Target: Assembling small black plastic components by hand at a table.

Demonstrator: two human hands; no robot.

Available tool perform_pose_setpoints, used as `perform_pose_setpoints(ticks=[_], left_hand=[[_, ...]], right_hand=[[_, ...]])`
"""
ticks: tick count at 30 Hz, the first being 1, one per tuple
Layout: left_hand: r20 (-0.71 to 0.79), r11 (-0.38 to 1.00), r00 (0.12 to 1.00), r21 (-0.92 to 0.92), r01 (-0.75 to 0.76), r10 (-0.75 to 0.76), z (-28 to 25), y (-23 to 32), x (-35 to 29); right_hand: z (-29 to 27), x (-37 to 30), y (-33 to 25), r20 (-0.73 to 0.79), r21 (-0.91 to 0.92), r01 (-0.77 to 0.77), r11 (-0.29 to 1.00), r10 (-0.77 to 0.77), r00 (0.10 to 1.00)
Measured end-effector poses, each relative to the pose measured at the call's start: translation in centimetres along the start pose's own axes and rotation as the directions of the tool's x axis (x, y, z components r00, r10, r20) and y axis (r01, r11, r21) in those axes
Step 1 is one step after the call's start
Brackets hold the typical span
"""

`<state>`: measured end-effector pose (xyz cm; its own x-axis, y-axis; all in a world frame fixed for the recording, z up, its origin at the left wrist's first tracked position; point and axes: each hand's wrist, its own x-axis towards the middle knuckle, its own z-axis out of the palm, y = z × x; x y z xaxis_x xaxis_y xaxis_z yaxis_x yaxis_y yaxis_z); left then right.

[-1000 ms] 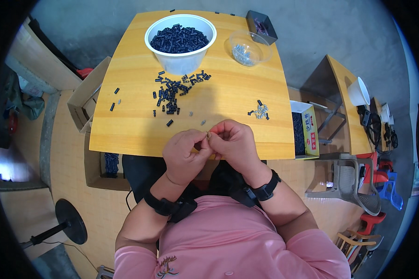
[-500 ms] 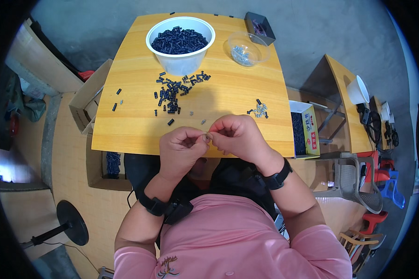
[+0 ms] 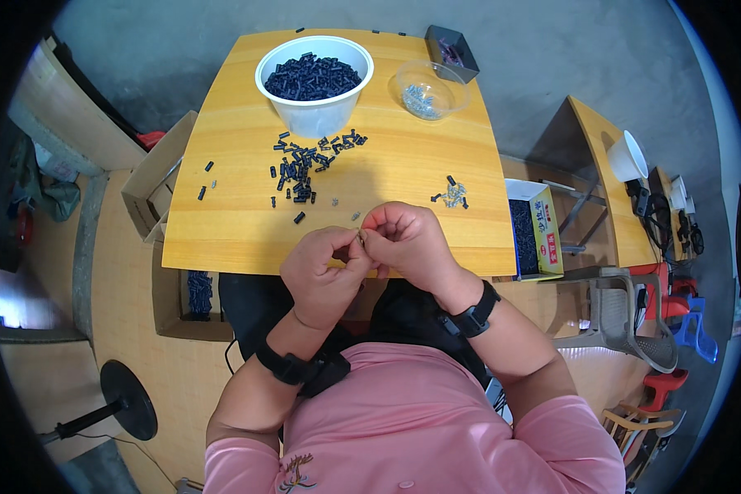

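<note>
Over the near edge of the wooden table (image 3: 230,239), my left hand (image 3: 325,267) and my right hand (image 3: 412,247) meet fingertip to fingertip. Both are closed in a pinch on something tiny between them; the fingers cover most of it, so its kind cannot be made out. Beyond them lies a loose pile of small black cylindrical parts (image 3: 300,169), with a single black part (image 3: 299,217) nearer to my left hand. A small heap of clear and silvery pieces (image 3: 454,194), with a few black parts around it, lies to the right of my right hand.
A white tub (image 3: 314,115) full of black parts stands at the back. Right of it are a clear round bowl (image 3: 449,103) with small silvery pieces and a black box (image 3: 461,70). Cardboard boxes (image 3: 177,321) with black parts flank the table; a grey chair (image 3: 626,313) stands at right.
Both hands stay pinched together and have shifted very slightly, my right wrist a little to the left. The whole view has moved slightly; the parts on the table lie as before.
</note>
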<state>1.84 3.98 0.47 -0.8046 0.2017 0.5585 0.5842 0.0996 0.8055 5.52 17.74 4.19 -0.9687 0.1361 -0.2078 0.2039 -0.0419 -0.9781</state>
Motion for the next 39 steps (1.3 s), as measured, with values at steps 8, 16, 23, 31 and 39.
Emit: perform_pose_setpoints(ticks=[8,16,23,31,39], left_hand=[[-0.009,0.996,0.997,0.051,-0.076,0.077,0.1,-0.5,-0.1],[0.149,0.981,0.971,-0.024,0.194,-0.188,-0.2,-0.8,-0.7],[0.271,0.752,0.829,-0.351,0.558,-0.489,-1.0,-0.6,0.3],[0.423,0.346,0.627,-0.57,0.745,-0.654,-1.5,0.1,0.8],[0.49,0.259,0.554,-0.546,0.797,-0.673,-1.3,1.2,0.7]], right_hand=[[0.2,0.4,0.0,-0.04,0.077,-0.129,0.989,0.132,0.99],[-1.4,1.6,0.5,0.122,0.116,-0.346,0.931,0.332,0.935],[0.0,0.1,1.2,-0.009,0.061,0.009,0.998,-0.008,1.0],[0.2,-1.4,1.4,-0.005,-0.435,0.5,0.749,-0.557,0.831],[-0.2,-1.8,1.0,0.047,-0.519,0.572,0.635,-0.647,0.761]])
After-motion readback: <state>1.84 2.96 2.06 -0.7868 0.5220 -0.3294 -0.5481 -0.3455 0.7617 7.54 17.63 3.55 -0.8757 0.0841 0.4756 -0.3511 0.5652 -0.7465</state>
